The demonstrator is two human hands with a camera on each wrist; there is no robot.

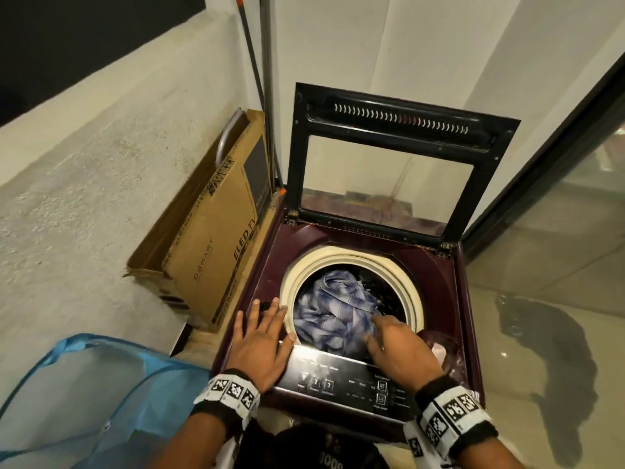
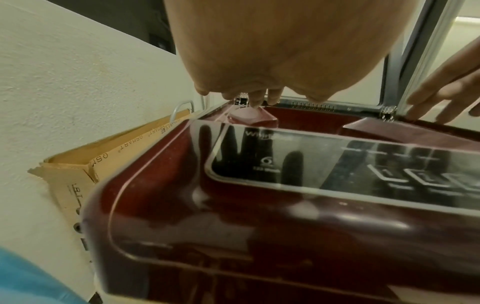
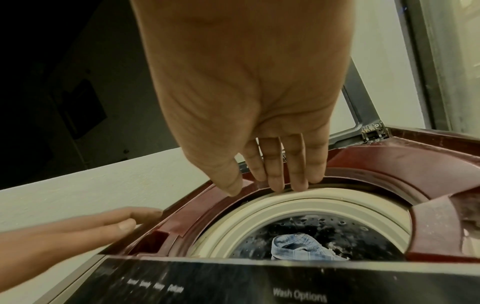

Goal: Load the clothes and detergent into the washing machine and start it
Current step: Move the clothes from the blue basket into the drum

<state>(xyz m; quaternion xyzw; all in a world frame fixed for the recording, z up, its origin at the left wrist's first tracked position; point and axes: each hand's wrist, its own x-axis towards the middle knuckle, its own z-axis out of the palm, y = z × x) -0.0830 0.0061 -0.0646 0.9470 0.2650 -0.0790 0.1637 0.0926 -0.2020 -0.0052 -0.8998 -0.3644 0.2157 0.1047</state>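
Observation:
The maroon top-load washing machine (image 1: 439, 275) stands with its glass lid (image 1: 389, 126) raised upright. A blue checked shirt (image 1: 338, 306) lies inside the drum, low down in the right wrist view (image 3: 298, 248). My left hand (image 1: 260, 340) rests flat on the machine's front left corner beside the control panel (image 1: 341, 384), its fingers straight. My right hand (image 1: 395, 343) hovers over the front of the drum's cream ring (image 3: 324, 205). Its fingers (image 3: 275, 181) hang straight and hold nothing. No detergent is in view.
A flat cardboard TV box (image 1: 209, 238) leans against the wall left of the machine. A blue mesh laundry bag (image 1: 84, 401) stands at my lower left. A glass door with a dark frame (image 1: 558, 198) runs along the right, above tiled floor (image 1: 541, 299).

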